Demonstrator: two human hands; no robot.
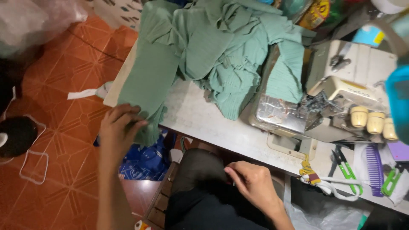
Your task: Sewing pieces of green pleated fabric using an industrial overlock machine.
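On the far left, an orange tiled floor (64, 76) showed, and a black shoe with a white strap (17, 136) sat on it. A thin white strip (83, 93) lay on the tiles near the table edge.

Next came the left hand (119, 127). It reached up to the front edge of the white table (204, 119). Its fingers were bent and pressed together on the end of a long green cloth piece (149, 81) that hung over the table edge. The thumb side was hidden, so how tight the hold was could not be told. Below that hand, a blue patterned bag (145, 159) lay on the floor.

The green cloth piece ran up into a big pile of green cloth (226, 47) on the table top. The pile spread across the middle and leaned onto the sewing machine.

The right hand (251, 183) was lower, down on the person's black lap (200, 187). Its fingers were curled in close together, with the tips pinched at the dark cloth there. Whether they held anything small could not be seen.

To the right stood the cream sewing machine (341, 85), with three pale round knobs (375, 121) on its front. Near it on the table lay small green-handled snips (345, 168), a purple comb (375, 168) and a coil of white cord (328, 187).
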